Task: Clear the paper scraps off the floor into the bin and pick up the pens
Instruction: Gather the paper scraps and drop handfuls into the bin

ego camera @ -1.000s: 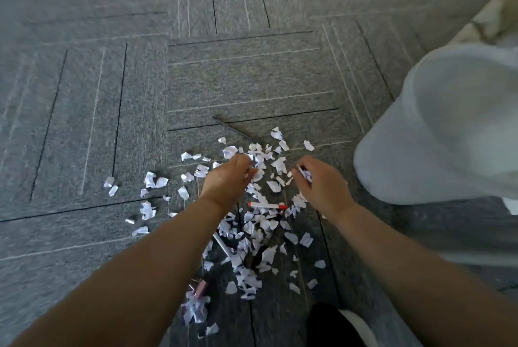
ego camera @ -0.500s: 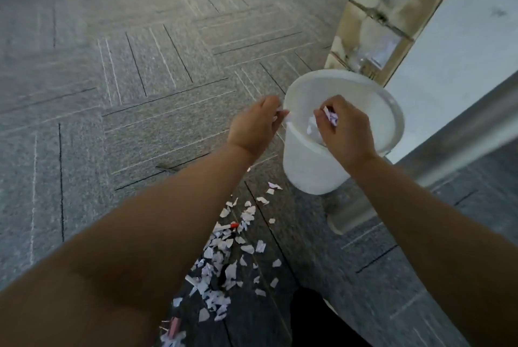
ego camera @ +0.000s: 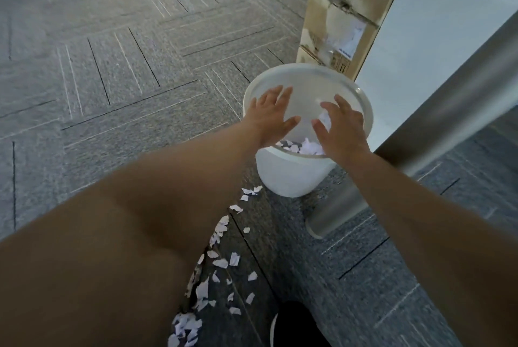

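Both hands (ego camera: 305, 119) spread above bin (ego camera: 291, 178); scraps (ego camera: 301, 147) below.

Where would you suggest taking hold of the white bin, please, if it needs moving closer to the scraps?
Probably by the rim of the white bin, one hand each side, coming from above. It stands upright with a wide, open, lipped mouth, and its smooth walls taper downward, so they offer less purchase. Both hands, left hand and right hand, are open above it.

1 head view only: looks forward and down along both forearms, close above bin (ego camera: 291, 178) and carpet (ego camera: 134, 71).
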Demonstrator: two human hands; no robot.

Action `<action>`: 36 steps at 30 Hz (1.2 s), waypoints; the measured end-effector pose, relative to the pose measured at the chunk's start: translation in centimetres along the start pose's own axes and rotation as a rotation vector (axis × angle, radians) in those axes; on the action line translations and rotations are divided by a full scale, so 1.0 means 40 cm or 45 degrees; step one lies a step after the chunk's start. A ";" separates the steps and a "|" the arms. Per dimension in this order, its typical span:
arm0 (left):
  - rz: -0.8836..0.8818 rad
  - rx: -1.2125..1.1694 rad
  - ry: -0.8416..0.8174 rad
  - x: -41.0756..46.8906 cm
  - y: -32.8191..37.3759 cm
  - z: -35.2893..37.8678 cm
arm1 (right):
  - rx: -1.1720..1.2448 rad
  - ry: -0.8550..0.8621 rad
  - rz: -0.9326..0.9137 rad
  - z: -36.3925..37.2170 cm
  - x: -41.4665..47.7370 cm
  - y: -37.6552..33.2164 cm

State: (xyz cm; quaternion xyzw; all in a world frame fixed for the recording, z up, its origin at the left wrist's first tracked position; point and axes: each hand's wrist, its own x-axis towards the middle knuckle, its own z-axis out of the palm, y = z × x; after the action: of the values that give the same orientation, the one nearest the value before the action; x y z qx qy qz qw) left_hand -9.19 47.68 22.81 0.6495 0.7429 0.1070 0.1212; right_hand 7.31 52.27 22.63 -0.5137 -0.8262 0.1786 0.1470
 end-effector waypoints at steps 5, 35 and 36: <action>0.182 -0.145 0.175 -0.018 0.002 -0.025 | 0.107 0.188 -0.187 -0.003 -0.025 -0.013; -0.877 -0.012 -0.377 -0.575 -0.450 0.367 | -0.170 -0.701 -0.284 0.563 -0.146 -0.050; -0.909 -0.020 -0.378 -0.580 -0.456 0.377 | -0.149 -0.704 -0.272 0.579 -0.142 -0.052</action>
State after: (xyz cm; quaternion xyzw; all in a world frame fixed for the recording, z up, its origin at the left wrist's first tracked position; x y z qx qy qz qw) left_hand -18.58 22.27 3.71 0.3576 0.8958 -0.0314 0.2620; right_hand -1.78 42.96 2.52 -0.3634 -0.8931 0.2474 -0.0954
